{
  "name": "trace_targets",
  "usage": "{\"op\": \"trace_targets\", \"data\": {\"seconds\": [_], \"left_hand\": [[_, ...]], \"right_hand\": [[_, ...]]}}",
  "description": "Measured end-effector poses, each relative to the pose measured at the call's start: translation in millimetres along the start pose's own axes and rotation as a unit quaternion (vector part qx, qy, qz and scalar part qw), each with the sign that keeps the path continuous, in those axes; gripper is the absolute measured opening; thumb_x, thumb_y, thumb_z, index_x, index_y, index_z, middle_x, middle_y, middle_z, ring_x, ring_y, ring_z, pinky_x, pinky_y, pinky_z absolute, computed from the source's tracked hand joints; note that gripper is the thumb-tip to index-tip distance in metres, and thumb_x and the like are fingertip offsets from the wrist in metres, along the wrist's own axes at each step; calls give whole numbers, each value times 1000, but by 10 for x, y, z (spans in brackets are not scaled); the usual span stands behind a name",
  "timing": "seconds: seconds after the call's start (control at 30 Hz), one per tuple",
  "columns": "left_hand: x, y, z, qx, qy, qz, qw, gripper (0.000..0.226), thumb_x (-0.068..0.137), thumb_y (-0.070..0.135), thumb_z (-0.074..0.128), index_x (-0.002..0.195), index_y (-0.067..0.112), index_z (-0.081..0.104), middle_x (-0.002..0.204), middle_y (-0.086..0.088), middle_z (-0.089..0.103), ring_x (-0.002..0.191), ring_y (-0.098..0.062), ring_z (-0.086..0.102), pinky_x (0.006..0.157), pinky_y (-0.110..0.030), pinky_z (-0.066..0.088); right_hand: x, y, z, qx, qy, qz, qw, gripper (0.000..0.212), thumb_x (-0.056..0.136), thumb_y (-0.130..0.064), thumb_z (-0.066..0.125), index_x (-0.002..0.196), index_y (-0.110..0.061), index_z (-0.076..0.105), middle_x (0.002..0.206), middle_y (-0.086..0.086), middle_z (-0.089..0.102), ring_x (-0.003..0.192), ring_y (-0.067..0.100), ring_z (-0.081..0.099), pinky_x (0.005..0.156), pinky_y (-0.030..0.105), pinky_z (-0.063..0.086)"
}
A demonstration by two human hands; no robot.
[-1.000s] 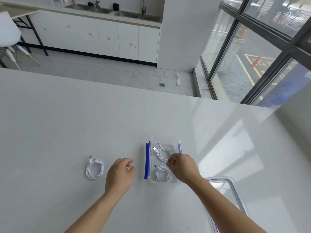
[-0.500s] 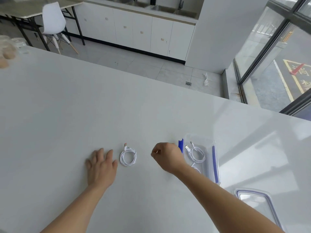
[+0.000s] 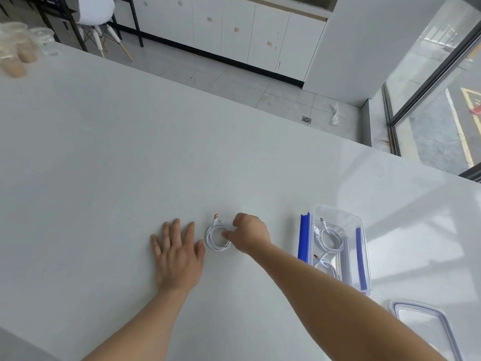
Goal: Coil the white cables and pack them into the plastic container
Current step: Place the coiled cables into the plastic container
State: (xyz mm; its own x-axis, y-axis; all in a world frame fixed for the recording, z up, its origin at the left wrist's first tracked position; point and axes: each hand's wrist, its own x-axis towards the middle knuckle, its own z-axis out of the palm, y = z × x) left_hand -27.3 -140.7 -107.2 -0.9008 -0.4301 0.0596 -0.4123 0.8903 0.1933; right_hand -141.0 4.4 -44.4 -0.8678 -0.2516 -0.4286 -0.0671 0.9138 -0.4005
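Right hand (image 3: pixel 251 235) moved onto one loose cable (image 3: pixel 209 239); two cables (image 3: pixel 330 251) inside container (image 3: pixel 338 212).

Cannot tell whether right grip (image 3: pixel 251 234) pinches or only touches coiled cable (image 3: pixel 215 238), its right side hidden under fingers (image 3: pixel 226 234). Clear lid (image 3: pixel 423 324) cut by bottom edge. Cups (image 3: pixel 24 49) at far left blurred, cropped by frame, contents unreadable.

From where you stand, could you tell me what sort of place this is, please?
Probably an office pantry or break room: white base cabinets along the far wall, a large white counter, and floor-to-ceiling windows facing a road.
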Motion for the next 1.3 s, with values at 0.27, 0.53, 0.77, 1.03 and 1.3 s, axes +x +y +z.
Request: {"op": "trace_targets", "data": {"seconds": [0.27, 0.53, 0.77, 1.03, 1.3], "left_hand": [[-3, -3, 20, 3, 11, -2, 1000, 57, 89, 44, 41, 137, 18, 58, 149, -18, 48, 142, -40, 37, 114, -64, 24], [-9, -12, 43, 1, 23, -4, 1000, 57, 88, 43, 41, 137, 18, 58, 149, -19, 48, 142, -40, 36, 115, -63, 22], [-5, 0, 46, -2, 21, -5, 1000, 59, 88, 44, 38, 138, 17, 57, 149, -20, 47, 142, -41, 36, 115, -64, 22], [-20, 6, 28, -10, 10, -7, 1000, 61, 88, 44, 35, 138, 16, 56, 150, -19, 46, 144, -41, 33, 116, -63, 20], [-30, 40, -32, -5, -11, -13, 1000, 54, 92, 39, 47, 140, 15, 55, 151, -21, 46, 144, -42, 32, 115, -64, 18]], "right_hand": [[25, -46, 115, 2, 16, 21, 1000, 25, 86, -35, 69, 96, -13, 63, 89, 6, 67, 78, 29, 60, 60, 31, 45], [-34, -37, 65, 20, 17, 25, 999, 19, 79, -17, 60, 95, -9, 67, 92, 11, 73, 86, 33, 69, 67, 34, 57], [-175, 160, -60, 41, 43, 21, 998, 20, 78, -20, 61, 93, -9, 67, 85, 10, 75, 81, 32, 71, 66, 36, 58], [-447, 358, -290, 97, 96, 0, 991, 7, 80, -27, 65, 83, -23, 60, 67, -7, 64, 57, 16, 60, 45, 22, 38], [-889, 784, -946, 160, 206, 27, 965, 5, 79, -26, 66, 82, -22, 66, 69, -5, 73, 62, 18, 70, 56, 27, 53]]}}
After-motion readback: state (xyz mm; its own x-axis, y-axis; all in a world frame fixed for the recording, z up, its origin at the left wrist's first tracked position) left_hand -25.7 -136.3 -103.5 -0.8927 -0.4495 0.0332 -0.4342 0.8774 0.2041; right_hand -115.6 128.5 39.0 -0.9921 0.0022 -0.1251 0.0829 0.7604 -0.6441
